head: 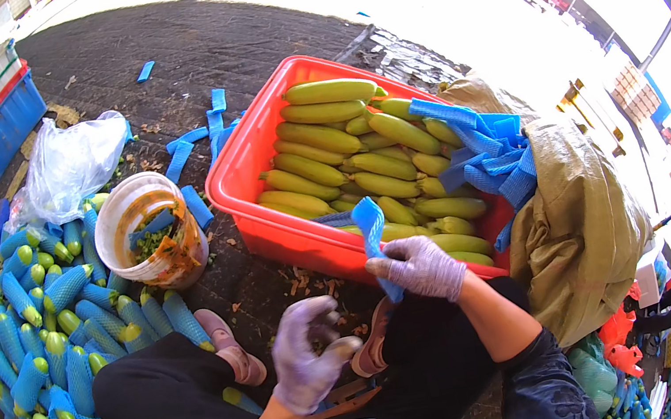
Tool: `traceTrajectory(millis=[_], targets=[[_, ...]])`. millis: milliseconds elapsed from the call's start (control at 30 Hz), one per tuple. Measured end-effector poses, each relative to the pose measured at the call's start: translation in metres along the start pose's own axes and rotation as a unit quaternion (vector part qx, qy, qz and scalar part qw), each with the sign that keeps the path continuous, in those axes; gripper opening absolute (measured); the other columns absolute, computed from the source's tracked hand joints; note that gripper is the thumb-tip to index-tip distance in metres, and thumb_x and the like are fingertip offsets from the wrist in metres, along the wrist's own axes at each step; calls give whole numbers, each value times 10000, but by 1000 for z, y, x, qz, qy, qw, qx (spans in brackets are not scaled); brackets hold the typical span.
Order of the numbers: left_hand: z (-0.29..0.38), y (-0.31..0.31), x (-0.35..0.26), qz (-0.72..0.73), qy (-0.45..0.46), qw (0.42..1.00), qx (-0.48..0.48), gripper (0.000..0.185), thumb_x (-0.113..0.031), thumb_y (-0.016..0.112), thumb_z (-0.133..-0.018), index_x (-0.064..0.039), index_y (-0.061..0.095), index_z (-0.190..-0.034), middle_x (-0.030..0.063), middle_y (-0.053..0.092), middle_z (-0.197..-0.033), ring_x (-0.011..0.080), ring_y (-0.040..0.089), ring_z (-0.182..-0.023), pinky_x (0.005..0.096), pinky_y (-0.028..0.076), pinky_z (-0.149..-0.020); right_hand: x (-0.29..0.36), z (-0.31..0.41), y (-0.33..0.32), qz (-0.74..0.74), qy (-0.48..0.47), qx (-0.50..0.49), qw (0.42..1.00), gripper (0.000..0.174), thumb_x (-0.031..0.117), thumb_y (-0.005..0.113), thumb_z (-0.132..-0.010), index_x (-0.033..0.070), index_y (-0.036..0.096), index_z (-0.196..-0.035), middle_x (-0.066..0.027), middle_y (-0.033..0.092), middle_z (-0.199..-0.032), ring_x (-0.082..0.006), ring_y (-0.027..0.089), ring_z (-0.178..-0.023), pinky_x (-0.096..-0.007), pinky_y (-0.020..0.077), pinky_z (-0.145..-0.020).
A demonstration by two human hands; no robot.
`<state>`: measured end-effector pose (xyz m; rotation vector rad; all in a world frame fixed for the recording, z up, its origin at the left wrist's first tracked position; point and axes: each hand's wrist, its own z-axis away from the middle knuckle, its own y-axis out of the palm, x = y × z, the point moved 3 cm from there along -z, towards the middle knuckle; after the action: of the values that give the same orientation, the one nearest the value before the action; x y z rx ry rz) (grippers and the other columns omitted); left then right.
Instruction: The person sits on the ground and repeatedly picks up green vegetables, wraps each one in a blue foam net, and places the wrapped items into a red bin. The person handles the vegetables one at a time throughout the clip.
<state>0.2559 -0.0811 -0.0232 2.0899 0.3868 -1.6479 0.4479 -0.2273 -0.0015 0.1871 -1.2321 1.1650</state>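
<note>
My right hand (pixel 423 268), in a pale knitted glove, grips a flat blue foam mesh sleeve (pixel 371 230) upright at the near rim of a red plastic crate (pixel 302 249). Inside the crate lie many bare pale-green zucchini (pixel 381 164). Gloved as well, my left hand (pixel 308 352) hangs over my lap with its fingers apart and curled, holding nothing. More foam sleeves (pixel 493 148) are heaped over the crate's right corner. To my left is a large pile of sleeved zucchini (pixel 66 364), their green ends sticking out of the blue mesh.
A stained white bucket (pixel 146 243) with plant scraps stands between pile and crate. Behind it are a clear plastic bag (pixel 75 164) and a blue bin (pixel 7 122). A tan woven sack (pixel 575 234) bulges right of the crate. People are seen at far right and in the distance.
</note>
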Motion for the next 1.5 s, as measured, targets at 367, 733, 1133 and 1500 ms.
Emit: traceTrajectory(millis=[367, 733, 1133, 1500], targets=[[24, -10, 20, 81, -143, 985, -56, 101, -145, 641, -988, -46, 658, -992, 58, 662, -873, 164, 650, -766, 302, 527, -658, 7, 56, 125, -521, -9, -47, 852, 410, 238, 697, -932, 27, 574, -1262, -73, 664, -1076, -138, 650, -934, -310, 535, -885], [-14, 3, -37, -215, 121, 963, 107, 549, -570, 526, -989, -44, 580, -1140, 110, 637, -1059, 234, 622, -948, 365, 493, -819, 89, 68, 63, -133, -326, -220, 910, 283, 17, 761, -798, 29, 693, -1073, -137, 703, -940, -245, 710, -839, -324, 565, -802], [-50, -34, 37, 554, -210, 800, -94, 650, -567, 542, -951, 19, 623, -1219, 188, 660, -1251, 340, 589, -1220, 475, 437, -1089, -223, -147, -127, 559, 215, -74, 798, 671, 446, 739, -829, 167, 533, -1403, -85, 550, -1450, -263, 518, -1344, -558, 364, -1111], [-43, 14, -21, -600, 192, 759, 166, 177, -279, 613, -883, -107, 644, -862, 42, 650, -795, 237, 620, -814, 435, 518, -623, 12, 2, -64, 105, -362, -270, 886, 432, 11, 645, -865, 40, 526, -1280, -217, 644, -1218, -419, 647, -1093, -472, 534, -915]])
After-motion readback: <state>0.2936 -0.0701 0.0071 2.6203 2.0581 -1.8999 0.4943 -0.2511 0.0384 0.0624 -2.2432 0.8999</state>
